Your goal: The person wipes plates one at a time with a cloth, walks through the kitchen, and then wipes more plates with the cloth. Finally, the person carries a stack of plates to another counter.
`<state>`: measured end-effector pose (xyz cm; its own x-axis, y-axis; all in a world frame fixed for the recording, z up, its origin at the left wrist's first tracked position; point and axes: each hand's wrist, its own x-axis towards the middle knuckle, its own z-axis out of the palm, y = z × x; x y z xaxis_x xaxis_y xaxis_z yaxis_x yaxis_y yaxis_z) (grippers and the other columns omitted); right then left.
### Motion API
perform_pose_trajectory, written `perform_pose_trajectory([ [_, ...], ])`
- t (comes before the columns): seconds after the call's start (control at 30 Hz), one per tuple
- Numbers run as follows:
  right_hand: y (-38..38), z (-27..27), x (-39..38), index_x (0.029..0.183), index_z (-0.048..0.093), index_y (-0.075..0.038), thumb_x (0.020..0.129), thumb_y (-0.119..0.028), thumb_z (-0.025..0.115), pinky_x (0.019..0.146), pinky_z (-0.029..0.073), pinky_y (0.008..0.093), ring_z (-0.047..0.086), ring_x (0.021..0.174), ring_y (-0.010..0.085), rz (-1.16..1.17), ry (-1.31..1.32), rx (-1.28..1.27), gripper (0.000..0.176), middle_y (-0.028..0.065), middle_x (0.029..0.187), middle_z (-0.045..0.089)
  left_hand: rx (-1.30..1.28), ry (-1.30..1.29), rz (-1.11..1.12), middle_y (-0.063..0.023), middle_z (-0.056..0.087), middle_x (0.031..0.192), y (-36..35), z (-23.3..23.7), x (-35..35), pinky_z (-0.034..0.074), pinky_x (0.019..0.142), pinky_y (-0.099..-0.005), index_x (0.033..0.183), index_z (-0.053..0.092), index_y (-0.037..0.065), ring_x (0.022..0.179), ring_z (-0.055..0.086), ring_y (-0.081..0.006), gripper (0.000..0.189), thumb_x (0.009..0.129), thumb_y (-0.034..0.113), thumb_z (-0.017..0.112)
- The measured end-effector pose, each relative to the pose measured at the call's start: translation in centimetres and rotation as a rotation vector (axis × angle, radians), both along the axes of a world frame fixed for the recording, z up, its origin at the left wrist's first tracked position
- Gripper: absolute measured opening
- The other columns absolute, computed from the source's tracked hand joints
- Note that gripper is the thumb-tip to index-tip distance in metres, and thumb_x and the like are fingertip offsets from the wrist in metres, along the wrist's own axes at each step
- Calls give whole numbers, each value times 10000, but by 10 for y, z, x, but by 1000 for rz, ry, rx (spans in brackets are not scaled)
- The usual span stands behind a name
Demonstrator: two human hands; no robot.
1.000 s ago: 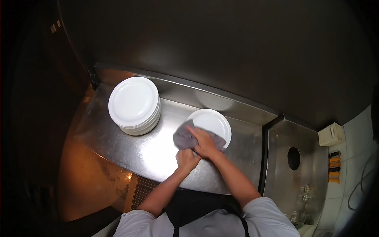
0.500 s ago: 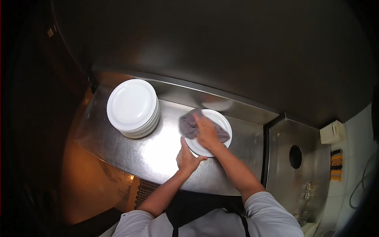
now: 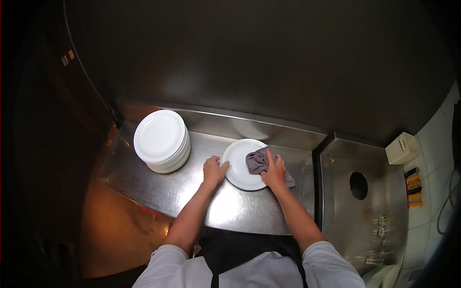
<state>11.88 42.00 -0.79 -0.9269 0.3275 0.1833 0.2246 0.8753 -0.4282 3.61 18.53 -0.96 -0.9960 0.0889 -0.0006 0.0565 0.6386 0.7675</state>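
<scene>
A white plate (image 3: 238, 164) lies on the steel counter in front of me. My right hand (image 3: 274, 173) grips a grey-purple cloth (image 3: 258, 161) over the plate's right side, and part of the cloth hangs past the rim. Just off the plate's left edge is my left hand (image 3: 214, 170), its fingers loosely bent and the thumb apart, with nothing in it. The thumb tip comes right up to the rim. To the left stands a tall stack of white plates (image 3: 159, 137).
The steel counter (image 3: 192, 187) has a raised back edge against a dark wall. Right of a dark gap is another steel surface with a round hole (image 3: 358, 186). A white box (image 3: 402, 148) and yellow-and-black handles (image 3: 414, 187) are along the tiled wall.
My right hand has moved the cloth from the plate's middle and left towards its right side. My left hand has come away from the lower left rim to beside the left edge.
</scene>
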Motion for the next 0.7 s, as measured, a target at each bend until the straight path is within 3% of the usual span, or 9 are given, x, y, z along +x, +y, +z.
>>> perform_pose_trajectory([
  [0.03, -5, 11, -3, 1505, 327, -222, 742, -176, 772, 1057, 359, 522, 429, 1263, 440, -79, -31, -27, 884, 305, 1339, 430, -19, -118, -58, -247, 666, 985, 5, 2, -11, 519, 826, -430, 1040, 636, -42, 954, 654, -383, 437, 766, 273, 765],
  [0.07, -2, 3, -7, 1513, 308, -225, 700, -206, 828, 1041, 378, 503, 469, 1208, 441, -113, -11, -52, 965, 304, 1251, 479, -51, -66, -31, -229, 676, 946, 10, 0, -17, 523, 810, -429, 996, 637, -35, 912, 661, -373, 404, 757, 260, 775],
  [0.13, 4, -3, -15, 1511, 313, -226, 698, -171, 824, 1021, 400, 487, 504, 1161, 434, -155, -45, -128, 962, 286, 1203, 511, -117, 25, 28, -193, 697, 868, 15, -2, -20, 531, 776, -429, 909, 638, -19, 829, 674, -354, 343, 739, 234, 794],
  [0.23, 11, -9, -15, 1498, 341, -215, 688, -104, 812, 981, 442, 463, 552, 1107, 424, -192, -35, -223, 943, 259, 1147, 564, -115, 38, 37, -278, 669, 984, 25, -3, -18, 516, 851, -466, 1000, 596, -64, 936, 657, -429, 350, 796, 194, 716],
  [0.33, 21, -13, -19, 1471, 388, -194, 679, -34, 786, 950, 474, 448, 585, 1084, 411, -173, 65, -358, 900, 237, 1122, 608, 59, 4, 209, -331, 649, 1002, 45, -4, -7, 504, 887, -485, 1093, 504, -95, 971, 642, -472, 429, 853, 222, 664],
  [0.47, 29, -18, -19, 1437, 441, -174, 670, 22, 752, 939, 490, 437, 605, 1098, 386, -192, 139, -419, 851, 203, 1137, 644, 80, -37, 205, -395, 618, 1017, 58, 15, 3, 496, 908, -497, 1138, 423, -110, 993, 630, -507, 547, 920, 352, 617],
  [0.57, 36, -23, -21, 1418, 469, -169, 671, 36, 740, 944, 490, 429, 610, 1104, 383, -185, 228, -439, 820, 199, 1163, 649, 63, -48, 209, -388, 620, 1020, 61, 28, 4, 497, 894, -504, 1132, 434, -106, 982, 635, -502, 539, 927, 358, 614],
  [0.7, 45, -23, -22, 1389, 495, -131, 673, 64, 723, 943, 496, 400, 622, 1107, 361, -153, 319, -467, 776, 192, 1188, 656, 128, -30, 207, -350, 637, 1042, 62, 12, -2, 491, 890, -493, 1159, 447, -68, 999, 636, -479, 491, 946, 350, 591],
])
